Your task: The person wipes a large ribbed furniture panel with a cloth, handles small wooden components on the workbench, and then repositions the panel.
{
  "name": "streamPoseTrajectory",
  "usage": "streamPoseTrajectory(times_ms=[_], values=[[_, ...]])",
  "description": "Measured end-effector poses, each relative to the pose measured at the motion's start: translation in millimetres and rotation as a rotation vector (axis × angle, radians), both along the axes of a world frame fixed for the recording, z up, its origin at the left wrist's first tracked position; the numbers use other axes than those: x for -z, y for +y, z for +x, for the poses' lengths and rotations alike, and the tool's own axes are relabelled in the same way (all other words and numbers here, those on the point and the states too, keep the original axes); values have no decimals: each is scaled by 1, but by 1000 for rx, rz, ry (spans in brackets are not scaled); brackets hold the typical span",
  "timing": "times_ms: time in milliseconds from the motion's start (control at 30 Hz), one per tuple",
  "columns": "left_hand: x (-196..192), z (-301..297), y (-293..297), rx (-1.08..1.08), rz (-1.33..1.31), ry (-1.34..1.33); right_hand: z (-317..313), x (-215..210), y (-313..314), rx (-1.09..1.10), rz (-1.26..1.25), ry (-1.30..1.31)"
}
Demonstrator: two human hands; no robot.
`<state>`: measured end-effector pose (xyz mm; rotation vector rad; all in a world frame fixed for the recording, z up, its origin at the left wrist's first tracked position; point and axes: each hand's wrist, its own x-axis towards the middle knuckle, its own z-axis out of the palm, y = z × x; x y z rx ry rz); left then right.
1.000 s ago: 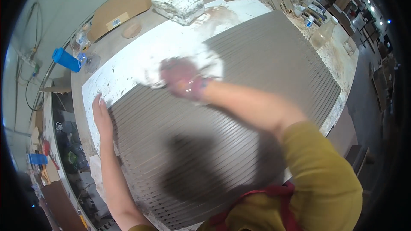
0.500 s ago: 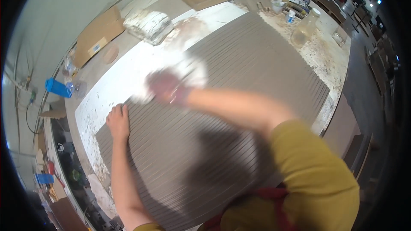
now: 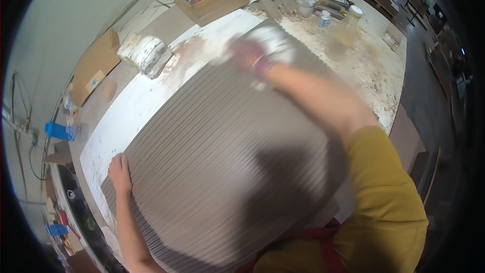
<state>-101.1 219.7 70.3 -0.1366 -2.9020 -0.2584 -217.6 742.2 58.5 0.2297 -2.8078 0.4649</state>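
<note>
A large grey-brown ribbed panel (image 3: pixel 202 172) lies at a slant over the table, its grooves running from lower left to upper right. My bare left hand (image 3: pixel 120 173) rests on the panel's left corner edge, fingers extended and bent slightly over it. At the far part of the panel is my right hand (image 3: pixel 249 54), in a dark red glove and smeared by motion. It is closed on a bunched white cloth (image 3: pixel 277 44), which lies against the ribbed surface. The shadow of my head and arm falls over the panel's near right part.
A folded whitish, stained cloth bundle (image 3: pixel 145 55) sits beyond the panel's left side. Behind stands a cardboard box (image 3: pixel 217 9) of tools and sticks. A cloudy jar (image 3: pixel 345 33) and small containers stand far right. A blue bottle (image 3: pixel 59 131) lies at the left edge.
My right hand has swept the white cloth away from me and to the right, up to the panel's far end. The left hand stays on the panel's corner as the view shifts slightly.
</note>
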Motion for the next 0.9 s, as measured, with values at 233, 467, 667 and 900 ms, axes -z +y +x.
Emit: streamPoseTrajectory(times_ms=[233,467,667,900], values=[[-5,9,-2,-12,26,-48,0,-20,-2,-41,8,-78],[-8,-3,16,7,43,-56,-9,-13,78,249,88,41],[-3,13,-9,-27,51,-41,80,-30,-90,-384,-92,-184],[-3,-5,17,26,23,-52,45,-34,128,336,-85,-80]])
